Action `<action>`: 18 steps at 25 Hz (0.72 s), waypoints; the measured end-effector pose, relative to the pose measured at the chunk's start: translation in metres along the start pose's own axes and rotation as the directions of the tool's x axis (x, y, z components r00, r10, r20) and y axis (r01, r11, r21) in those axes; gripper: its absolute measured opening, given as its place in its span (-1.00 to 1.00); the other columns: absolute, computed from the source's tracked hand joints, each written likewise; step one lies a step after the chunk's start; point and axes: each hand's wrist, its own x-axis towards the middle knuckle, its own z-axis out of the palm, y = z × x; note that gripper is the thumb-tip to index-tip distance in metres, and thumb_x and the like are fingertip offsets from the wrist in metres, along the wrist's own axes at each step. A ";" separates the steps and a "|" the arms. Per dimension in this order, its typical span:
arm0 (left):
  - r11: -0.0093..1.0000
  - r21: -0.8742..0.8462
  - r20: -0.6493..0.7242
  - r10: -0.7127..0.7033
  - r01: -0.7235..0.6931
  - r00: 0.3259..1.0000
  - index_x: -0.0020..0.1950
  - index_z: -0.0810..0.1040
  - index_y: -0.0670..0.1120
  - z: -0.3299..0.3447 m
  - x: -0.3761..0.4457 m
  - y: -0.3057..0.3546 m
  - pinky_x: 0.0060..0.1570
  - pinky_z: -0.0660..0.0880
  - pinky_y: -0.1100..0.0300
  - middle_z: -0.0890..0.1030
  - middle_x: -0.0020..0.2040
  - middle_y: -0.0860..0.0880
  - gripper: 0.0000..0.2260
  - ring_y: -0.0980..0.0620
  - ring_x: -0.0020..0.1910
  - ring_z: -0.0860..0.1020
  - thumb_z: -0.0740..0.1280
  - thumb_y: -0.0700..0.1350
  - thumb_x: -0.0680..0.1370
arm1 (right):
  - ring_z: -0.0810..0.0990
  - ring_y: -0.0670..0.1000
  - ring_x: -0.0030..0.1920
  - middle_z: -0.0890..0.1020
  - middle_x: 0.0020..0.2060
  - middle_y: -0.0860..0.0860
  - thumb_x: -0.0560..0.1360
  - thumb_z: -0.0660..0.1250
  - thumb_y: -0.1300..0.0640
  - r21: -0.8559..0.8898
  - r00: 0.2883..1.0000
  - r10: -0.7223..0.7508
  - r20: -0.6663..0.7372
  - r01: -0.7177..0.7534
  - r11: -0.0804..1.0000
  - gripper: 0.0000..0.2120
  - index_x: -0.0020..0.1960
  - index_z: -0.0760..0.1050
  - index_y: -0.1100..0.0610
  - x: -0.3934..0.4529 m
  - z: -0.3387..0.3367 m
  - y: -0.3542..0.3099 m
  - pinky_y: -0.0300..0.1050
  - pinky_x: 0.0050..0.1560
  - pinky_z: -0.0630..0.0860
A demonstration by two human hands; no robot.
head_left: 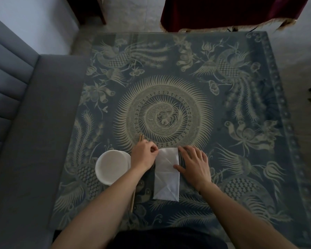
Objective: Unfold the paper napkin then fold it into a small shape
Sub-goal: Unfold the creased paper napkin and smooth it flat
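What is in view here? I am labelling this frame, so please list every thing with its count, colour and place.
napkin: one, white, creased, folded to a long rectangle, near middle of the table.
bowl: one, white, left of the napkin.
chopsticks: light wood, count unclear, between bowl and napkin, partly under the left arm.
table: one, blue cloth with pale bird and sunburst pattern.
sofa: one, grey, left of the table.
dark red cloth: one, fringed, beyond the table.
left hand: pinches the napkin's far left corner.
right hand: fingers flat on the napkin's right edge.
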 end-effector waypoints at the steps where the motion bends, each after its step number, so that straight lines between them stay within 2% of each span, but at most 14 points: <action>1: 1.000 -0.026 0.019 0.007 -0.007 1.000 -0.11 0.65 -0.01 -0.002 -0.001 0.000 -0.05 0.48 0.08 0.52 -0.08 0.03 -0.94 0.00 -0.03 0.51 0.43 -0.04 0.51 | 0.28 0.11 0.43 0.40 0.38 0.01 0.46 0.38 -0.27 0.000 1.000 0.000 0.002 0.000 1.000 -0.30 0.49 0.31 0.01 0.000 0.000 0.000 0.15 0.43 0.20; 5: 1.000 -0.017 0.013 0.024 -0.024 1.000 -0.20 0.63 0.01 -0.007 -0.005 -0.001 -0.19 0.49 0.11 0.48 -0.10 0.06 -0.91 0.04 -0.09 0.50 0.45 -0.03 0.49 | 0.25 0.11 0.44 0.37 0.40 0.01 0.47 0.36 -0.26 0.004 1.000 0.000 0.016 -0.001 1.000 -0.28 0.51 0.27 0.01 0.000 -0.002 -0.001 0.15 0.45 0.18; 9: 0.998 -0.010 -0.034 0.058 -0.058 0.998 -0.22 0.64 0.01 -0.009 -0.013 0.003 -0.25 0.45 0.15 0.50 -0.13 0.07 -0.91 0.04 -0.14 0.51 0.47 -0.03 0.47 | 0.25 0.12 0.45 0.36 0.41 0.02 0.47 0.38 -0.24 0.009 1.000 -0.006 0.018 0.006 1.000 -0.27 0.52 0.25 0.03 -0.002 -0.002 -0.002 0.15 0.45 0.19; 13: 0.951 0.157 -0.166 0.292 -0.267 0.942 -0.26 0.64 -0.13 -0.012 -0.025 0.006 -0.35 0.42 0.13 0.53 -0.23 -0.02 -0.89 -0.02 -0.24 0.50 0.53 -0.15 0.41 | 0.25 0.12 0.45 0.36 0.42 0.02 0.46 0.39 -0.23 0.004 1.000 -0.002 0.025 0.002 1.000 -0.25 0.53 0.23 0.03 -0.001 -0.004 -0.004 0.14 0.44 0.20; 15: 0.933 0.181 -0.209 0.344 -0.310 0.915 -0.32 0.62 -0.18 -0.011 -0.030 0.005 -0.38 0.45 0.08 0.50 -0.29 -0.05 -0.85 -0.06 -0.28 0.49 0.55 -0.21 0.39 | 0.27 0.12 0.44 0.37 0.42 0.03 0.45 0.42 -0.21 0.020 1.000 -0.003 0.017 0.003 1.000 -0.23 0.53 0.22 0.04 -0.001 -0.003 -0.005 0.15 0.43 0.22; 18: 0.980 0.095 -0.243 0.194 -0.176 0.951 -0.27 0.65 -0.19 -0.006 -0.033 0.007 -0.36 0.47 0.04 0.51 -0.27 -0.06 -0.87 -0.05 -0.25 0.49 0.51 -0.16 0.44 | 0.25 0.11 0.44 0.33 0.43 0.01 0.46 0.40 -0.21 0.015 1.000 -0.011 0.029 0.010 1.000 -0.18 0.58 0.10 -0.01 -0.003 -0.002 -0.004 0.13 0.43 0.22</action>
